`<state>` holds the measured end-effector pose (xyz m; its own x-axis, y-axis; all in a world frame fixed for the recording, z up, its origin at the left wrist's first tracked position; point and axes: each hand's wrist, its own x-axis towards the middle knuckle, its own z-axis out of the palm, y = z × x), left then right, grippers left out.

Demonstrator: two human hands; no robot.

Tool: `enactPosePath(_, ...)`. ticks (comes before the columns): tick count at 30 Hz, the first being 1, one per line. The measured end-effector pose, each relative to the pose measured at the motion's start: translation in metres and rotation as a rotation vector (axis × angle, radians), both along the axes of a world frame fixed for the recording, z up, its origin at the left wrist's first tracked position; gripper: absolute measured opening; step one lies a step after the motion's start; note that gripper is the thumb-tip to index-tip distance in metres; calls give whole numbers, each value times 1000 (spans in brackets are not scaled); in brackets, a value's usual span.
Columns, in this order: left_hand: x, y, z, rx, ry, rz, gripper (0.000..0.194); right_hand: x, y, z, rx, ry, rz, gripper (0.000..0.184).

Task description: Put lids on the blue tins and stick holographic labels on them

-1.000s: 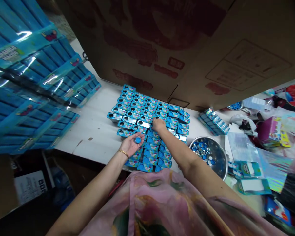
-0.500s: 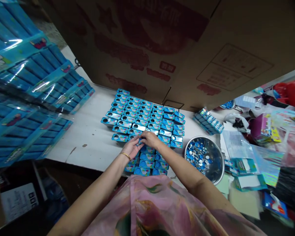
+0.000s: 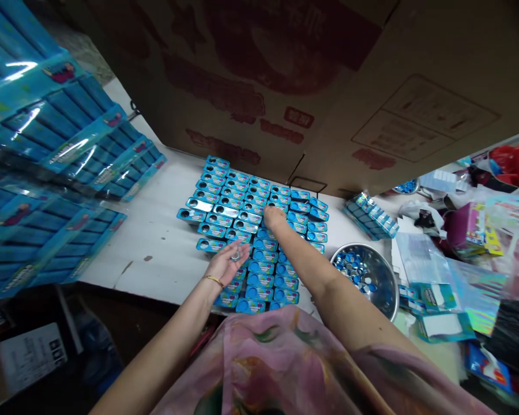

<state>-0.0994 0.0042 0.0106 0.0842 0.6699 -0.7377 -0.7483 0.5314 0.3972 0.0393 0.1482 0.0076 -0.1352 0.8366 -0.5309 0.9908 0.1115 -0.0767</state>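
Rows of small blue boxes (image 3: 260, 267) stand packed together on the white table, many with a round recess and some with a dark round spot at one end. My left hand (image 3: 230, 262), wearing a gold bangle (image 3: 215, 280), is palm up over the front left boxes. A small silvery disc (image 3: 235, 256) rests in it near the fingers. Farther in, my right hand (image 3: 275, 218) reaches down onto a box in the middle rows. Its fingers are closed and bent under, so whatever they pinch is hidden.
A metal bowl (image 3: 388, 288) of blue and silver discs sits at the right. Behind the rows rises a large cardboard carton (image 3: 328, 132). Wrapped stacks of blue packs (image 3: 82, 127) line the left. A wrapped pack (image 3: 369, 216) and piled packaging (image 3: 445, 294) lie to the right.
My hands were together over the front boxes. Now my right hand has moved away and up to the middle rows, while my left has turned palm up, showing the disc.
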Motion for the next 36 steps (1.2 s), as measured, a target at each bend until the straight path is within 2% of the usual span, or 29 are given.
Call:
enactPosePath(3,-2,1,1,-6,-36,-14,20,2,3,-5,19,-10,-20,48)
enactPosePath(6,-3,2,1,-18,-100,-30,22,13,-6,-2,53,12,-25,47)
enactPosePath(8,-2,4,1,-39,-135,-17,29,18,-23,2,128,95,-36,38)
enactPosePath(11,5,9,4,-56,-152,3,35,16,-61,8,249,383,6,26)
enactPosePath(14,12,15,11,10,-222,-17,40,7,-93,10,190,633,155,22)
enactPosePath(17,16,19,19,57,-253,-92,42,3,-102,14,166,640,189,22)
enactPosePath(22,18,22,28,99,-231,-161,39,4,-93,24,184,498,293,30)
enactPosePath(25,18,22,32,94,-232,-166,41,5,-85,20,215,391,298,31)
enactPosePath(28,14,21,31,59,-167,-150,38,16,-62,13,221,344,182,31)
enactPosePath(31,5,16,27,23,-47,-129,29,30,-27,10,222,259,14,29)
enactPosePath(34,-4,8,21,-7,10,-136,24,31,5,10,142,108,-97,36)
enactPosePath(36,-8,1,17,-17,27,-142,23,25,21,9,74,53,-111,41)
